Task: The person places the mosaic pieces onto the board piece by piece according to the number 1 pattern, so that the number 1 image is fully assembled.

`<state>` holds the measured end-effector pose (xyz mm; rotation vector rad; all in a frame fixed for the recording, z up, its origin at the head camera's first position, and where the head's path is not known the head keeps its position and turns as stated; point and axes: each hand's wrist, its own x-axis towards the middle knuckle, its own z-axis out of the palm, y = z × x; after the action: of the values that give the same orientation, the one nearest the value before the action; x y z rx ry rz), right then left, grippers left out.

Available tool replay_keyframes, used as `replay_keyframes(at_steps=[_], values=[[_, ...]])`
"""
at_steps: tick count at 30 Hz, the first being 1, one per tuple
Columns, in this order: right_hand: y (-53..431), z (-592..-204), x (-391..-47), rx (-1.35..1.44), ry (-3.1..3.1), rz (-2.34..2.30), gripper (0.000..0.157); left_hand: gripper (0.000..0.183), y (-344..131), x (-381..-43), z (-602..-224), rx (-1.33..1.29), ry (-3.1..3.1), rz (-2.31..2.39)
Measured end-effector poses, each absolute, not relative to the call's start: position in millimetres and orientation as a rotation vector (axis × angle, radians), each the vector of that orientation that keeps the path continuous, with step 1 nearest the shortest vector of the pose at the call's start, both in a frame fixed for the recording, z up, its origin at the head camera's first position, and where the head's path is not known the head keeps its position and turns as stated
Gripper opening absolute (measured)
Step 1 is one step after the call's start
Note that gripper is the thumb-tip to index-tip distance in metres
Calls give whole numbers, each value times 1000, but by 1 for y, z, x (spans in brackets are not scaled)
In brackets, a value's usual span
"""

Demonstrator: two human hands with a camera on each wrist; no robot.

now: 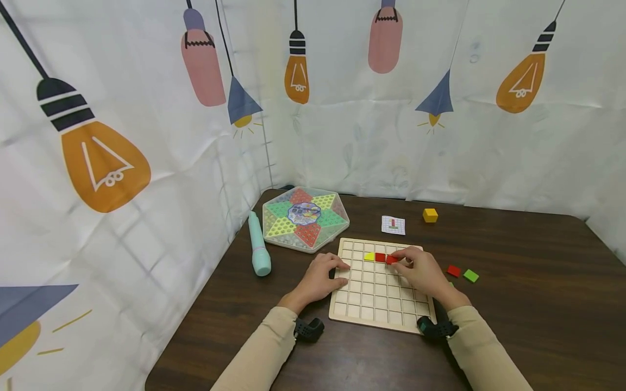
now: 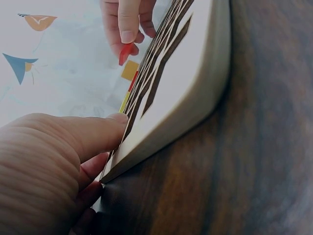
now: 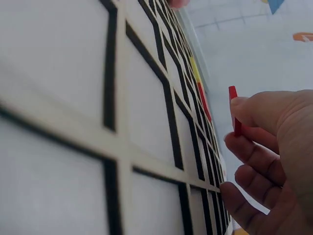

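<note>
A square wooden grid board (image 1: pixel 369 313) lies on the table. In its upper rows sit a yellow piece (image 1: pixel 369 256) and a red tile (image 1: pixel 380 257), side by side. My right hand (image 1: pixel 421 270) pinches another red tile (image 3: pixel 235 111) between thumb and forefinger. That tile is tilted on edge, just above the board beside the placed red one. My left hand (image 1: pixel 317 278) holds the board's left edge. Its thumb (image 2: pixel 100 133) lies along the rim, and the other fingers are partly hidden behind it.
Right of the board lie a red tile (image 1: pixel 454 271) and a green tile (image 1: pixel 471 276); another green piece (image 1: pixel 451 284) is mostly hidden by the right hand. Behind are a small pattern card (image 1: pixel 399 228), a yellow cube (image 1: pixel 430 215), a hexagonal game box (image 1: pixel 325 241) and a mint-coloured stick (image 1: pixel 258 244).
</note>
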<state>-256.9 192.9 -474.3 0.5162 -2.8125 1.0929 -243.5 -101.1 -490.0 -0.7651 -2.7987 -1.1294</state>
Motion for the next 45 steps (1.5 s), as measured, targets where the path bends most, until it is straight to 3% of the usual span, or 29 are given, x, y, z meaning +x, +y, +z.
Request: replay_keyframes(at_steps=[45], values=[[170,-486,-254,546,-2804,958,22,30,-101,-242,-488,-782,-2797,-1114]])
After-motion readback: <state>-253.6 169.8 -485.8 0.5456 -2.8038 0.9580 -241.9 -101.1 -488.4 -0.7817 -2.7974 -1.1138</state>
